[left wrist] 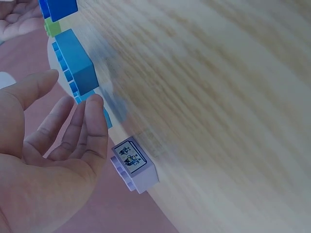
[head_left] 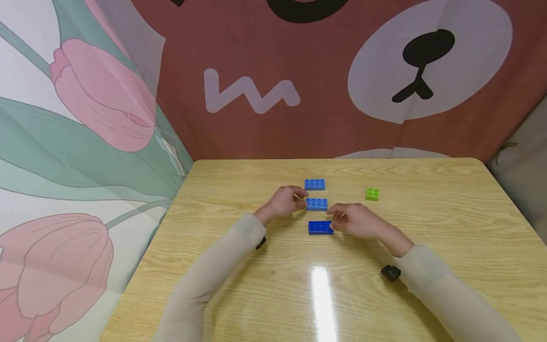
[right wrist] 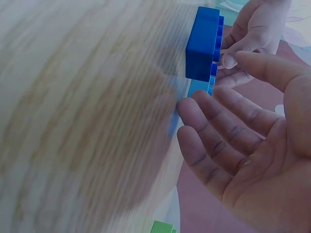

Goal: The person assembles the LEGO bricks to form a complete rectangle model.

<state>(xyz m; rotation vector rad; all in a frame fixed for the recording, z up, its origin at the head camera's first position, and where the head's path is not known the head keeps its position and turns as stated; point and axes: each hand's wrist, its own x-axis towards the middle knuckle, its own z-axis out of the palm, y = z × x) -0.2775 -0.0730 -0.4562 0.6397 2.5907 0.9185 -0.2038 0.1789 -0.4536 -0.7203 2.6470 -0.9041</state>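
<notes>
My left hand (head_left: pixel 287 201) is at the left end of the middle light-blue toy brick (head_left: pixel 316 204), its thumb and fingers apart with nothing between them. To the right, my right hand (head_left: pixel 358 220) has its fingertips by the right end of the dark-blue brick (head_left: pixel 320 228), overlapping it slightly in the head view. In the right wrist view the fingers (right wrist: pixel 204 150) are relaxed and grip nothing. Another light-blue brick (head_left: pixel 314 184) lies farthest back, so the blue bricks form a loose column. All lie studs up.
A small lime-green brick (head_left: pixel 372 194) lies at the back right of the wooden table (head_left: pixel 231 180). The left wrist view shows a lilac brick (left wrist: pixel 137 165) with a printed side, hidden behind my left hand in the head view. A patterned cloth hangs behind the table.
</notes>
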